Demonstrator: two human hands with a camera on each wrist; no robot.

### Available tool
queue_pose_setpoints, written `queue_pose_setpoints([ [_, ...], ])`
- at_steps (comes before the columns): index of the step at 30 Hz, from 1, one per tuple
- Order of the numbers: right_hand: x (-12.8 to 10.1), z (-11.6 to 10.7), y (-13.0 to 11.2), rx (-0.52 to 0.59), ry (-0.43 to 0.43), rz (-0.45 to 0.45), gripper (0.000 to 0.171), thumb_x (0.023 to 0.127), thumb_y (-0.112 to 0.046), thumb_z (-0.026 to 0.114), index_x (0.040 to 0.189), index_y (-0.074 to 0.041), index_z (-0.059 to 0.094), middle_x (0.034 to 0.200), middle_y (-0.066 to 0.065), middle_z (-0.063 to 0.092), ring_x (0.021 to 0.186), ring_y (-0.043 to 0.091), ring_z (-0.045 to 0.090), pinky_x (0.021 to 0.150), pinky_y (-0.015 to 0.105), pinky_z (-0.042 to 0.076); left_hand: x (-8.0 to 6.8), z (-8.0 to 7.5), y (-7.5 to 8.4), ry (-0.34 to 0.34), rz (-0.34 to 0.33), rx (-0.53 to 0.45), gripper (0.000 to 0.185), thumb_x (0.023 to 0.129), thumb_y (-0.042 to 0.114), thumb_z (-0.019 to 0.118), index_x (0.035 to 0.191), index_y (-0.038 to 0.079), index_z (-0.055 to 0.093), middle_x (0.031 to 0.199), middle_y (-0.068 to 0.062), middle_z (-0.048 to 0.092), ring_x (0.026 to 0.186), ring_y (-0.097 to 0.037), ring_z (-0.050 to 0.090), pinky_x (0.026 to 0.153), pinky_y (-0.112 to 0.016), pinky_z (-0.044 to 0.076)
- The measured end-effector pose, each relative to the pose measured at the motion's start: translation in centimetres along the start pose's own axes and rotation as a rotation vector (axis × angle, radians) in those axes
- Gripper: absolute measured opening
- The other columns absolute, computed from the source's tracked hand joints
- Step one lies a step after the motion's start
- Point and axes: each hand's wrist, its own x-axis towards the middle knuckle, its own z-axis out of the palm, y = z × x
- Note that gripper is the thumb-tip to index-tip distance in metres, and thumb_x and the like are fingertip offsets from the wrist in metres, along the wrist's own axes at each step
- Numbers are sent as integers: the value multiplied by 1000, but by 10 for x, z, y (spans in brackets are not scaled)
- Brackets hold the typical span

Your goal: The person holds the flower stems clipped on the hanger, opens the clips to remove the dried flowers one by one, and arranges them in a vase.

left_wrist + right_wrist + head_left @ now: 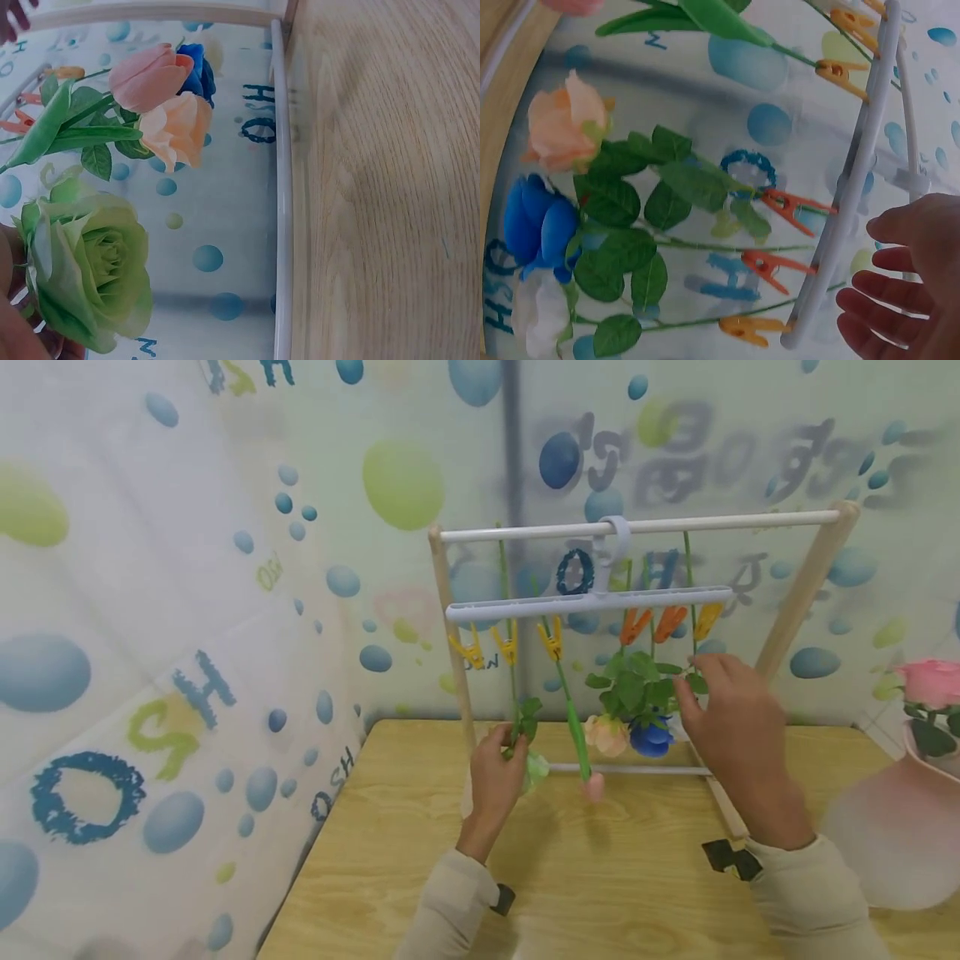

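Head view shows a small wooden rack (802,593) standing on a wooden table (637,877), with a white clip hanger (588,603) hung on its top rod. Several artificial flowers hang head down from the coloured clips. The left hand (495,777) is low at the left side of the rack, its fingers curled around the stem of the green rose (534,767), just above the bloom. From the left wrist view the green rose (86,274) is large and close to the palm, so the hold looks real, not only a touch. The stem goes up toward a yellow clip (508,646); I cannot tell whether the clip is biting it.

The right hand (731,718) is raised at the right side, fingers loosely spread and holding nothing, near the leaves (633,681) of the peach rose (607,735) and the blue rose (651,737). In the right wrist view the fingers (896,300) are apart from the hanger bar (855,187) and do not touch it.

To do this well, I think the left hand should keep the grip on the stem and not on the petals, which would crush easily. The hanger swings freely on its hook, so steadying the bar with the free right hand seems wise. The neighbouring pink bud (592,787) hangs very near; a slow, straight movement would avoid knocking it from its clip.
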Motion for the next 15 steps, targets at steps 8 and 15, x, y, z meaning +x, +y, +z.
queue_pose_setpoints([
  [8, 11, 34, -44, 95, -39, -102, 31, 85, -11, 77, 109, 5, 67, 101, 22, 68, 84, 38, 66, 55, 48, 54, -2, 4, -1, -5, 10, 17, 16, 93, 15, 66, 106, 9, 73, 89, -1, 73, 87, -19, 67, 76, -36, 56],
  [15, 18, 53, -74, 158, -82, -116, 35, 87, -15, 76, 116, 3, 67, 108, 22, 68, 89, 37, 67, 58, 47, 55, -2, 2, -2, 4, 12, 35, 18, 93, 14, 66, 109, 9, 73, 90, -1, 74, 88, -20, 68, 76, -37, 56],
])
